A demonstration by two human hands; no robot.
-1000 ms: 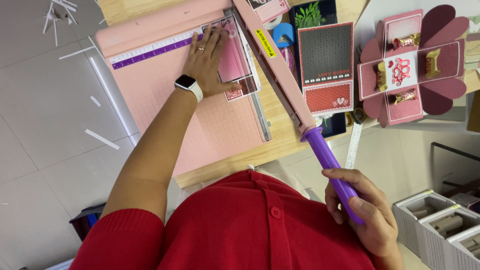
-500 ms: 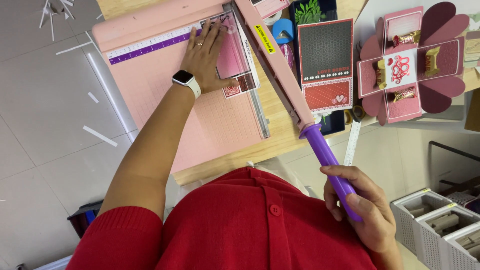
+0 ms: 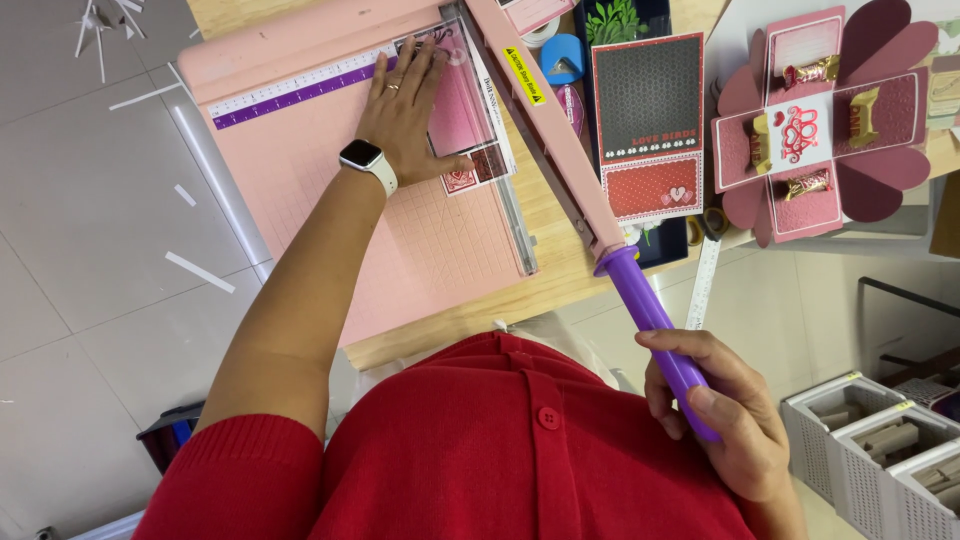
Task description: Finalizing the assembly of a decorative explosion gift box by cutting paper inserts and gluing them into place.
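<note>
My left hand (image 3: pixel 408 118), with a watch on its wrist, lies flat on a pink patterned paper sheet (image 3: pixel 468 110) and presses it onto the bed of a pink guillotine paper cutter (image 3: pixel 300 170). The sheet's right edge reaches the cutting edge of the bed. My right hand (image 3: pixel 730 415) is closed around the purple handle (image 3: pixel 655 320) of the cutter's blade arm (image 3: pixel 545 120), which is raised at an angle away from the bed. A purple ruler strip (image 3: pixel 290 95) runs along the cutter's top edge.
On the wooden table (image 3: pixel 545 265) to the right lie a dark and red patterned card (image 3: pixel 650 120), a blue tape dispenser (image 3: pixel 562 55) and an unfolded pink box with wrapped sweets (image 3: pixel 815 125). White paper strips (image 3: pixel 200 272) lie on the tiled floor. White baskets (image 3: pixel 880 440) stand at the lower right.
None apart from a slight shift of the camera; both hands keep their hold and the blade arm stays raised.
</note>
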